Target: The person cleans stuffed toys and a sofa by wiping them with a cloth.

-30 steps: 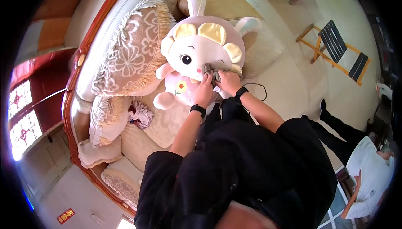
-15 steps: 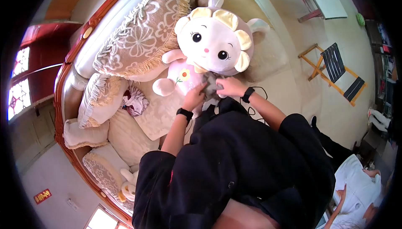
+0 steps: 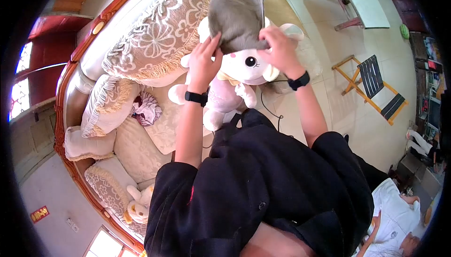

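Note:
A grey-brown cloth [image 3: 237, 20] is spread out in front of me, its kind not clear. My left hand [image 3: 205, 64] is closed on its lower left corner, and my right hand [image 3: 282, 53] grips the lower right edge. Behind the cloth, the large plush doll [image 3: 224, 95] has much of its head covered. One black eye, part of its petal-like trim and its pink body still show below the fabric. I wear a black band on each wrist.
Fringed cushions [image 3: 155, 41] line the wood-framed sofa on the left, with a crumpled striped cloth [image 3: 148, 110] and a smaller plush toy [image 3: 139, 205]. At right are a folding chair [image 3: 371, 85], a table [image 3: 359, 1] and a person in white [image 3: 394, 214].
The grey-brown cloth, bunched between my hands at the doll's body before, is now raised and spread over the doll's head. Both hands have moved up and apart.

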Action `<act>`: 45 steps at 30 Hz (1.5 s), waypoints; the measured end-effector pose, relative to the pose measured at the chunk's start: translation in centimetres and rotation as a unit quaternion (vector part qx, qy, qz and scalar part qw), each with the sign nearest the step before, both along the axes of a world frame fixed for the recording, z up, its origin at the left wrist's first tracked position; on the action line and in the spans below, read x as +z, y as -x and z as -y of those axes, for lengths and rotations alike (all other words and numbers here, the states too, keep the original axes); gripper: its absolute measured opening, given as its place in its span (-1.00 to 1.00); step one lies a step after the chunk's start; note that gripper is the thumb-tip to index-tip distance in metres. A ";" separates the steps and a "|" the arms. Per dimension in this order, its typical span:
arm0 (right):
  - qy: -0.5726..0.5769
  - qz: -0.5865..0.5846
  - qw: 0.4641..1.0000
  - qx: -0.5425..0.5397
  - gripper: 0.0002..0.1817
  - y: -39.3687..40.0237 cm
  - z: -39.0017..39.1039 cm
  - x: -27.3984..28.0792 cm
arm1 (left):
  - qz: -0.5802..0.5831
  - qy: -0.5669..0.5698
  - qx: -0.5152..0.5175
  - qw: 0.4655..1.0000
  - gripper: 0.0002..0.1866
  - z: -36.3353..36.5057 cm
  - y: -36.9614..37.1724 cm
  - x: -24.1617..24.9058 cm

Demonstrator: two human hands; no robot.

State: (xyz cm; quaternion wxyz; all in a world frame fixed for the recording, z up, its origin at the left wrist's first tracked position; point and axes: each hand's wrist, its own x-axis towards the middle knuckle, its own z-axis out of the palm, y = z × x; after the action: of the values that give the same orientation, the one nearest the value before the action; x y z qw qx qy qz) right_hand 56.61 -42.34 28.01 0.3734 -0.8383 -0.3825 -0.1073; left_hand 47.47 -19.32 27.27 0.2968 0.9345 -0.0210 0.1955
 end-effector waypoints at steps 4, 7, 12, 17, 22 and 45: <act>0.045 -0.116 0.988 0.095 -0.73 2.0 0.4 -7.1 | -0.134 -0.071 -0.054 0.987 -0.55 -1.0 3.3 -9.0; -0.111 -0.275 0.955 0.018 -0.71 0.6 -0.8 -8.4 | -0.184 -0.054 -0.015 0.981 -0.51 -0.5 2.4 -9.1; -0.045 -0.052 0.991 -0.114 -0.24 -4.0 -5.4 -12.8 | -0.115 0.059 0.084 0.988 -0.38 0.5 -4.4 -13.5; -0.001 -0.142 0.980 -0.141 -0.24 -4.6 -6.9 -18.7 | -0.211 -0.037 0.109 0.971 -0.39 2.2 -5.2 -13.2; -0.117 -0.181 0.969 -0.121 -0.36 -4.4 -6.6 -19.1 | -0.218 0.126 0.066 0.966 -0.43 2.2 -3.1 -14.7; 0.197 -0.032 0.966 -0.166 -0.28 19.9 -3.5 -17.8 | -0.403 0.064 -0.076 0.910 -0.45 4.3 17.3 -17.2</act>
State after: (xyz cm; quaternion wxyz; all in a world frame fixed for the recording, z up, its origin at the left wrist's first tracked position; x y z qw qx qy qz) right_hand 36.66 -38.87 10.25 0.1904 -0.9501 -0.2390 -0.0635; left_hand 30.16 -23.61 10.04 0.3533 0.9082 0.0421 -0.2203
